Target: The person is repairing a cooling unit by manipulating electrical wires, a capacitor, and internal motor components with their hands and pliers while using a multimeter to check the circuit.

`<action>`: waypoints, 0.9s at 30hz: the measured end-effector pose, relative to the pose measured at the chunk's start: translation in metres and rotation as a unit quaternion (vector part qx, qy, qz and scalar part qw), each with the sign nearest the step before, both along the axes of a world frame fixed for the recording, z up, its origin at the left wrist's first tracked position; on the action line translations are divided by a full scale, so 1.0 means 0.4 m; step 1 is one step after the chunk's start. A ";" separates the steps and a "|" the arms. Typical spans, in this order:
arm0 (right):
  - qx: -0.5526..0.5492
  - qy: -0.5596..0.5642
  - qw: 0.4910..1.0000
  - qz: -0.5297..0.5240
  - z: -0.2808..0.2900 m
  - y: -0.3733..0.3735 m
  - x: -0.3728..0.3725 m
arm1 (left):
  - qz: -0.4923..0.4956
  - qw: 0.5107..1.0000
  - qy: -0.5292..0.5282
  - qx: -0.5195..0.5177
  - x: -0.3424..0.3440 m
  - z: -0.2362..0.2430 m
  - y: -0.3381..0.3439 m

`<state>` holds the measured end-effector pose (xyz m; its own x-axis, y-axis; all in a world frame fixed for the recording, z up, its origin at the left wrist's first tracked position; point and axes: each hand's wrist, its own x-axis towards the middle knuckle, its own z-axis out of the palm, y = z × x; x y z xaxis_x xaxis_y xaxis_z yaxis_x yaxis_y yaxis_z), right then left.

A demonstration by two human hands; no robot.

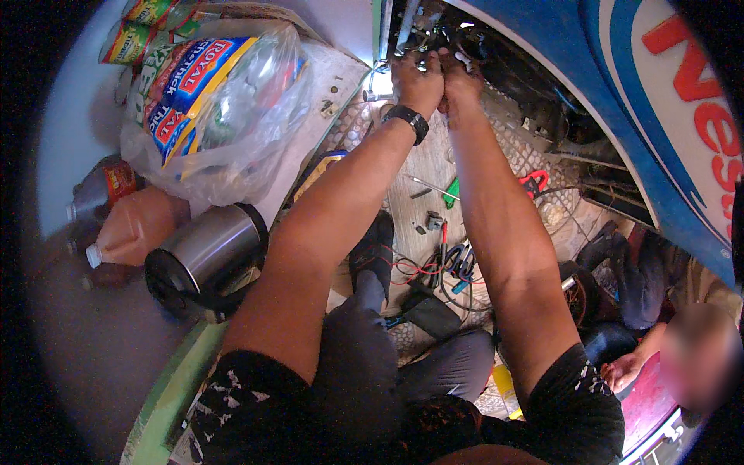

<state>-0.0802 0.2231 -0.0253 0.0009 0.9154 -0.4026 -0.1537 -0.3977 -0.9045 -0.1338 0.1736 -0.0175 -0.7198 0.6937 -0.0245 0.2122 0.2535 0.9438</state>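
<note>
In the head view, the left hand (418,84), below a black wristwatch (408,124), and the right hand (463,84) meet side by side at the far end of the reach, fingers curled; I cannot tell what, if anything, they pinch, as their own backs hide it; nearest them is the dark machinery (515,58) in the opening beneath the blue cabinet panel (570,43); its housing looks fixed and stiff, probably heavy, while any small parts at the fingertips would be light, perhaps fragile, and best held by their firm ends; grime could make them slippery; a green-handled screwdriver (452,192) lies nearer the body, beside the right forearm.
</note>
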 end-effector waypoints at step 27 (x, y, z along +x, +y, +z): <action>0.143 -0.152 0.976 0.063 -0.148 -0.064 0.168 | -0.086 0.982 0.126 -0.109 -0.006 -0.049 0.074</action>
